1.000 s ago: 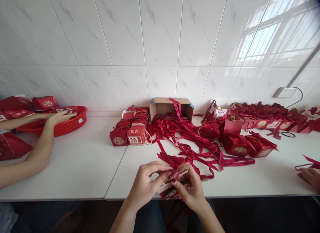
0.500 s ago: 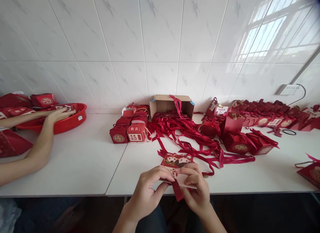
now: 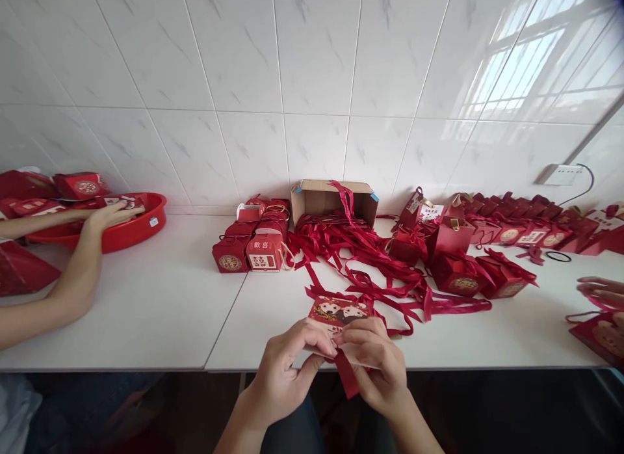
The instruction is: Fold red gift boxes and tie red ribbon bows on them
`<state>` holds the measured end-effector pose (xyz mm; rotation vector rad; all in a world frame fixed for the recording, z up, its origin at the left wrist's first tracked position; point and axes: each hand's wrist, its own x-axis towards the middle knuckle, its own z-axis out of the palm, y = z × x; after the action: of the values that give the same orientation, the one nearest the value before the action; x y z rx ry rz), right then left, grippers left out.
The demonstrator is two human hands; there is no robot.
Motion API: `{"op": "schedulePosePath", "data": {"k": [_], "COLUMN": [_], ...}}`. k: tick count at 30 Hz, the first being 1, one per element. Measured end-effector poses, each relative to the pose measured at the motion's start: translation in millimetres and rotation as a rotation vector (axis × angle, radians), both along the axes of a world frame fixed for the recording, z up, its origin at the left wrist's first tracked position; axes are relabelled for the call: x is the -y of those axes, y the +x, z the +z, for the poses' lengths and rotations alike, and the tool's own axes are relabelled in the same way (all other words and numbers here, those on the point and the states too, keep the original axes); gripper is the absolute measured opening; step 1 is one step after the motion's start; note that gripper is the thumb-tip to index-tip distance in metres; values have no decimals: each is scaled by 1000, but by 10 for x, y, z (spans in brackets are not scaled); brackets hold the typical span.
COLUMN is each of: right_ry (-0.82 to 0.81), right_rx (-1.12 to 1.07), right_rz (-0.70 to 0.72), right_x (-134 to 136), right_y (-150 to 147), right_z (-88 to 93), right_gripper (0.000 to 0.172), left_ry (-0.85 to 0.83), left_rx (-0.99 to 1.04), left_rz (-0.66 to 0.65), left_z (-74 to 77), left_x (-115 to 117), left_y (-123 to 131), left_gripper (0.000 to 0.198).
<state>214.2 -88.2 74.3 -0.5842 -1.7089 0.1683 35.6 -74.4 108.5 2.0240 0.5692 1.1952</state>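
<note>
Near the table's front edge, both hands hold a small red-and-cream paper gift box [image 3: 339, 309] printed with two cartoon figures. My left hand [image 3: 290, 363] is closed on its left side, thumb below and fingers on top. My right hand [image 3: 380, 366] grips the right side, its fingertips meeting the left ones at the middle of the near edge. A dark red ribbon [image 3: 346, 376] hangs down between the hands from that edge. Fingers cover much of the box's near part, so how the ribbon is fixed cannot be seen.
A heap of red ribbons [image 3: 358, 252] spills from a cardboard box [image 3: 312, 200]. Red gift boxes [image 3: 266, 252] stand left of it, and more [image 3: 458, 275] at right. One person's arms [image 3: 73, 298] reach into a red basin [image 3: 134, 236]; another hand [image 3: 602, 288] touches a box at far right.
The view has shifted slightly. My fingertips have drawn together over the box's near edge, covering more of its print. Another person's hand has appeared at the far right.
</note>
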Motion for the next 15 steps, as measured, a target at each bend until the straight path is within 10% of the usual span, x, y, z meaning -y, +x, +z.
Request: {"op": "schedulePosePath", "data": {"k": [15], "right_ry": [61], "right_rx": [-39], "right_rz": [-66], "right_x": [0], "right_y": [-66], "right_z": [-3], "right_gripper": [30], "left_ry": [37], "left_rx": [-224], "left_rz": [104], "left_z": [126], "left_x": [47], "left_y": [-37], "left_gripper": [36]}}
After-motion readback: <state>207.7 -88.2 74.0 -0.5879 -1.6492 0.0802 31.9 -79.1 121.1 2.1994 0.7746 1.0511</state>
